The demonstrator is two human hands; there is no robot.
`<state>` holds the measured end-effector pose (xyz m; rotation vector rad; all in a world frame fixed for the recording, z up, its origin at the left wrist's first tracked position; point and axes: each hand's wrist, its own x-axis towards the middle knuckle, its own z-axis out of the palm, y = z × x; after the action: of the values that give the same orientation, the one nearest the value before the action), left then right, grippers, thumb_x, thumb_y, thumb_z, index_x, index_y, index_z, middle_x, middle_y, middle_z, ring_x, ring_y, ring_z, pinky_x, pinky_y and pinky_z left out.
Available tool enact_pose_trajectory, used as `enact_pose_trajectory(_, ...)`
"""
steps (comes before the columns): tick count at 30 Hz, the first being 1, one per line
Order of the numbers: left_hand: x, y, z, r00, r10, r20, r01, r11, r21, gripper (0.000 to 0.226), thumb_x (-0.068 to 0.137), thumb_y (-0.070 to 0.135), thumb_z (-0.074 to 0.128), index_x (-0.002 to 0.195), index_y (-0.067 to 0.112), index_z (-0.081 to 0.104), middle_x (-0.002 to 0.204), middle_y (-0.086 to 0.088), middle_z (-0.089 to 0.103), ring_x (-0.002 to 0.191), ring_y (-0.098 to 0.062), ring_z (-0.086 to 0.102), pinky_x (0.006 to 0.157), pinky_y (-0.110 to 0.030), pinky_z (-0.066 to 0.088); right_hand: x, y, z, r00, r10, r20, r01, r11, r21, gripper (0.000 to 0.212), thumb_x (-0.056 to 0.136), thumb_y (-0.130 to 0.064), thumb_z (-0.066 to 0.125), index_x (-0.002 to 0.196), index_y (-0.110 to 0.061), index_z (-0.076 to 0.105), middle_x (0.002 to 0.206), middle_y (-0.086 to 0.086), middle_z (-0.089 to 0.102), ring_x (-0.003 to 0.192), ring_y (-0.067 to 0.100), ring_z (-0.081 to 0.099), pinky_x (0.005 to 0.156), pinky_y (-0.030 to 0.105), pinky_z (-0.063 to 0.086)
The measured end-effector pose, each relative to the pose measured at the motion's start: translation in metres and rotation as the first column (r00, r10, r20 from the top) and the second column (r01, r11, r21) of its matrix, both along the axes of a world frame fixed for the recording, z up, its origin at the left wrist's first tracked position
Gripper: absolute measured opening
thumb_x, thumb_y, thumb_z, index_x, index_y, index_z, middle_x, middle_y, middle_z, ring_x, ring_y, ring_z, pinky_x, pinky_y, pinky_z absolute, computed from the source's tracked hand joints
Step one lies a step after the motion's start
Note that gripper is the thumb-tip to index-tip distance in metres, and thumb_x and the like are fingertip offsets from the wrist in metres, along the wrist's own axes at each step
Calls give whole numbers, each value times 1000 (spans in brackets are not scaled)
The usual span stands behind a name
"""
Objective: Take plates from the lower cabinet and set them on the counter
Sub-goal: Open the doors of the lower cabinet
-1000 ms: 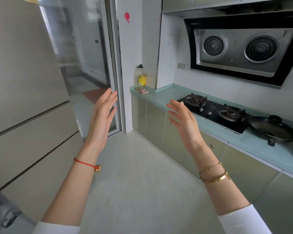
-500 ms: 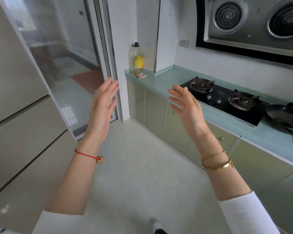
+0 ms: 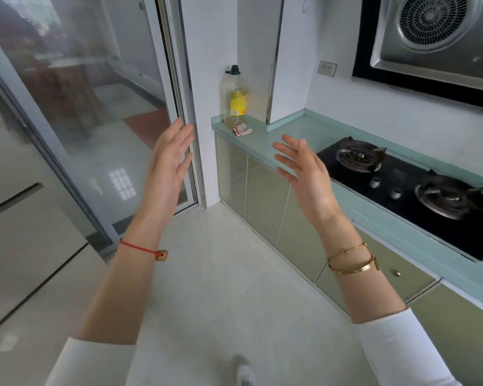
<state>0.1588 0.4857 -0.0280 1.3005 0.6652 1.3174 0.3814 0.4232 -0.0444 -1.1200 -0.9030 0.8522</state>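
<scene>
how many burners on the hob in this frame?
2. Far burner sits at the end of the hob nearer the oil bottle; near burner is right of it. The frame's right edge cuts the hob, so more may be hidden.

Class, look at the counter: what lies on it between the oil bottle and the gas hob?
Head view: only a small crumpled cloth by the oil bottle; the visible counter from there to the gas hob is bare.
</scene>
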Motion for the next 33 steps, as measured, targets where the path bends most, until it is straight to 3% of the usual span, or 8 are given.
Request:
enact_pose_trajectory(8,29,98,-10,998,69,2,-69,997,-40,39,101,40,42,138,30,45,137,14,57,133,-1,50,120,-34,33,32,110,-6,996,85,2,-85,995,-43,45,104,-42,34,136,-19,55,129,-2,65,124,16,58,112,43,41)
enact_pose_trajectory(12,38,149,-24,998,66,-13,-67,996,-62,48,100,39,43,144,22,42,140,7,56,136,-5,49,121,-36,32,42,160,-14,996,91,-11,-91,993,-70,44,104,-39,33,136,-17,55,132,1,64,125,17,57,112,44,41)
enact_pose_trajectory(17,48,218,-39,978,147,-146,-147,989,12,72,81,60,52,144,27,42,153,4,45,140,-8,44,118,-41,34,54,229,-30,996,86,-13,-87,993,-86,42,105,-38,32,134,-19,56,130,1,64,123,17,58,111,44,42)
enact_pose_trajectory(24,59,344,-43,987,123,-107,-128,991,-40,57,85,51,52,138,31,49,151,5,48,138,-9,46,119,-44,32,61,353,-36,996,73,-46,-77,994,-78,38,104,-39,34,126,-23,60,121,-6,69,118,15,61,109,40,44)
enact_pose_trajectory(28,66,413,-37,991,70,-114,-78,995,-69,66,84,51,54,144,25,45,150,5,50,138,-7,47,119,-39,33,64,423,-32,996,20,-91,-25,998,-53,39,104,-36,36,128,-18,61,114,-5,71,108,9,66,105,35,47)
enact_pose_trajectory(33,81,487,-33,998,-28,-49,20,989,-145,35,92,38,50,126,34,54,144,8,56,133,-4,51,119,-36,34,73,490,-32,993,-41,-111,34,998,-57,39,103,-35,38,129,-16,60,122,1,69,113,15,64,101,33,50)
